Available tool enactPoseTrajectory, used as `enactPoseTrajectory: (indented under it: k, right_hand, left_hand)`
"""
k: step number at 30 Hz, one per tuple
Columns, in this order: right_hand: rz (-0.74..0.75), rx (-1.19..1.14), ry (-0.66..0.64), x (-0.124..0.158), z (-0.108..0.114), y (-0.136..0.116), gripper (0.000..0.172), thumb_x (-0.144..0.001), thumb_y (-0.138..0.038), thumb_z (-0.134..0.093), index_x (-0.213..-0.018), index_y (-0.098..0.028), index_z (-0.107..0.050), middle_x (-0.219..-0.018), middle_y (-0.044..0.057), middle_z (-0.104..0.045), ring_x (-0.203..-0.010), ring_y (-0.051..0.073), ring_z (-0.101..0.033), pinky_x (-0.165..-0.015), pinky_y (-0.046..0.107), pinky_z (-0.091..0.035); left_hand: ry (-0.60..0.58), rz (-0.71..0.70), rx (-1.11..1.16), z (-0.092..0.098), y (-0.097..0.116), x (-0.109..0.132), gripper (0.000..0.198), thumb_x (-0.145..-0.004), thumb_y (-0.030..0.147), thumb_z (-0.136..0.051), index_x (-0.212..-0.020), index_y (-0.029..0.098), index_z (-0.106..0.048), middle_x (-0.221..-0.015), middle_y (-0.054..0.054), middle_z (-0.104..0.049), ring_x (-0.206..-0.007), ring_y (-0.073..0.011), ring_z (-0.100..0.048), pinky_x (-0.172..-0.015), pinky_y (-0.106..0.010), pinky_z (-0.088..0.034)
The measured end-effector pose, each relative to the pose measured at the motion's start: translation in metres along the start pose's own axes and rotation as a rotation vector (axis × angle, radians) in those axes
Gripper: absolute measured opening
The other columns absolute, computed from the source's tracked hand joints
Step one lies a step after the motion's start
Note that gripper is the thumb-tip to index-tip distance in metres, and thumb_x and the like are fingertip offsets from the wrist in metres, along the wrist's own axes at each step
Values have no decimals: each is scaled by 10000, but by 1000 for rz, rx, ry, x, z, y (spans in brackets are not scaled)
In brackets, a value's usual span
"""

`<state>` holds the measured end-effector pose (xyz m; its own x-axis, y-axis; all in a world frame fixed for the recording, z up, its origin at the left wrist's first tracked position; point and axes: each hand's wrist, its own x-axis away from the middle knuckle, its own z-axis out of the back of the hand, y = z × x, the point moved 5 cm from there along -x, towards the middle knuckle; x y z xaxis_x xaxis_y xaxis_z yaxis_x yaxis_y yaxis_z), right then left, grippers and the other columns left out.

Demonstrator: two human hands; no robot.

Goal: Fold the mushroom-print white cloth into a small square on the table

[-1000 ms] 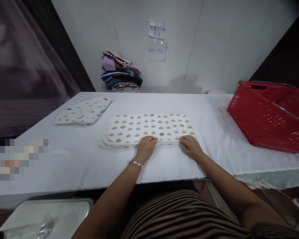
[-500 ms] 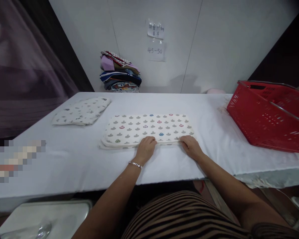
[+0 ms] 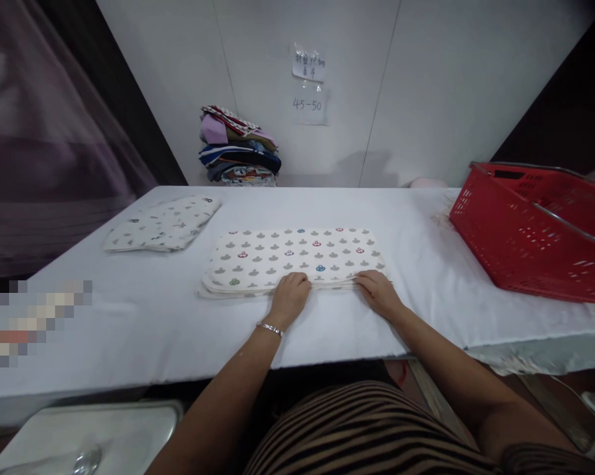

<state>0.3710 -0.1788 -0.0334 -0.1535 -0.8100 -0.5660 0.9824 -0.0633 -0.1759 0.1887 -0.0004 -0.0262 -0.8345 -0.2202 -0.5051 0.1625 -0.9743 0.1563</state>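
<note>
The red basket (image 3: 520, 244) runs off the right edge; pixelated patch (image 3: 35, 323) — contents hidden; upper note (image 3: 308, 64) — blurred.

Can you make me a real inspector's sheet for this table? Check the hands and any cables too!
Surface: white tablecloth, slightly wrinkled.
Job's things: folded mushroom-print cloth, lying flat.
Clutter: second folded print cloth at far left; red plastic basket at right.
Hands: left hand and right hand at the mushroom-print cloth's near edge; grip unclear.
Cables: nothing seen for certain.
Surroundings: pale wall with "45-50" paper sign; fabric stack beyond the table's far edge.
</note>
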Motion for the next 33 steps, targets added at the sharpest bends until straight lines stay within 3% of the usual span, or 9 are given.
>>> enactPoseTrajectory:
  k: [7, 16, 24, 33]
  right_hand:
    - [-14, 39, -4, 0, -1, 1, 291, -1018, -229, -441, -1065, -220, -728, -1066, 121, -731, -982, 255, -660, -829, 413, -559]
    - [-26, 24, 23, 2, -1, 3, 284, -1015, -201, -420, -1052, -208, -701, -1078, 123, -721, -1002, 261, -651, -865, 410, -546]
    - [-38, 15, -4, 4, -3, 4, 289, -1018, -204, -398, -1044, -217, -686, -1059, 126, -732, -996, 273, -661, -838, 434, -548]
    - [-124, -78, -75, 5, -2, 8, 306, -1017, -334, -406, -1033, -303, -709, -1090, 116, -733, -1021, 288, -669, -863, 468, -561]
  left_hand:
    - [-1, 38, 25, -1, -3, 0, 115, -972, 184, -543, -981, 211, -654, -1050, -96, -671, -988, -253, -609, -834, -425, -513]
    - [-39, 44, 15, -2, -2, -1, 264, -1014, 208, -414, -962, 240, -670, -1014, -101, -692, -973, -266, -628, -823, -472, -539]
    - [-40, 30, -17, -6, -4, -3, 185, -1002, 170, -475, -912, 220, -629, -943, -91, -673, -930, -262, -620, -805, -441, -506]
    - [-76, 13, -41, -4, -3, -1, 164, -986, 122, -508, -924, 213, -629, -968, -61, -683, -949, -242, -608, -814, -399, -475]
